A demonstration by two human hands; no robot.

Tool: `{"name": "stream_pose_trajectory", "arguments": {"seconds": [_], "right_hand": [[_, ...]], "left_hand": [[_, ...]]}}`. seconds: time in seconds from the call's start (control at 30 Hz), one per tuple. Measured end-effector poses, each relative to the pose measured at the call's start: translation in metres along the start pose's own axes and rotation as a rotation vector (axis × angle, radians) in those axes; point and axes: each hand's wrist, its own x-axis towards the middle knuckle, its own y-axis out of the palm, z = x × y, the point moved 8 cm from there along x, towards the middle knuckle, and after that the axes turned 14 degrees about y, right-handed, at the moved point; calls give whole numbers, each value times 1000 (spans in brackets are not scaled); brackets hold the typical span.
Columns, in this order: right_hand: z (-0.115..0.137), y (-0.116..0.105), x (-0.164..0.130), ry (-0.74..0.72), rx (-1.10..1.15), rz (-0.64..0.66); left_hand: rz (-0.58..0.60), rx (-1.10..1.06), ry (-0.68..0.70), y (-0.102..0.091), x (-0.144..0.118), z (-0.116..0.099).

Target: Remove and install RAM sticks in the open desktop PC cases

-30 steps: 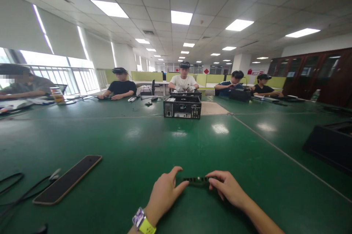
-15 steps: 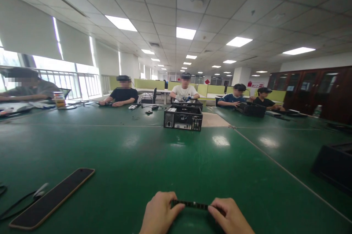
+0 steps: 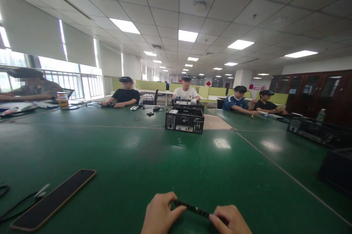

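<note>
A thin black RAM stick [image 3: 195, 210] with a row of chips along it spans the space between my two hands, just above the green table. My left hand [image 3: 160, 212] pinches its left end between thumb and fingers. At the other end, my right hand [image 3: 230, 221] grips it the same way, so that end is partly covered. The stick slopes down toward the right.
A long dark board with a tan edge [image 3: 55, 200] lies at the left beside black cables [image 3: 18, 204]. An open computer case [image 3: 184, 122] stands mid-table. Other dark cases [image 3: 313, 131] are at the right. Several people in headgear sit around the table.
The RAM stick has tilted further, its right end lower, with my right hand slightly down. Across the table, a dark case has moved from the person in blue toward the right side.
</note>
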Motion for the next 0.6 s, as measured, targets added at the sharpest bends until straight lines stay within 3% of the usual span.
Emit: {"name": "stream_pose_trajectory", "arguments": {"seconds": [0.27,0.6], "right_hand": [[-6,11,0,-65,18,103],[-6,-2,-6,22,-48,54]], "left_hand": [[-8,-195,135,8,7,10],[22,-83,108,10,3,6]]}}
